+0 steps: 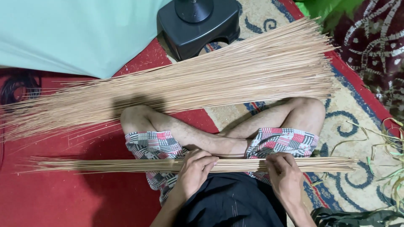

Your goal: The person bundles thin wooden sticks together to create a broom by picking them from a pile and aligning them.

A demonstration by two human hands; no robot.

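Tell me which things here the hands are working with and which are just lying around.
In hand:
left hand
right hand
small bundle of thin sticks
large heap of the same sticks

Lying about:
black stool
pale green cloth
loose leaf strips

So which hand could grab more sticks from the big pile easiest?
Probably the right hand: it rests lightly on the small bundle, while the left hand wraps around it. The big pile lies beyond the knees.
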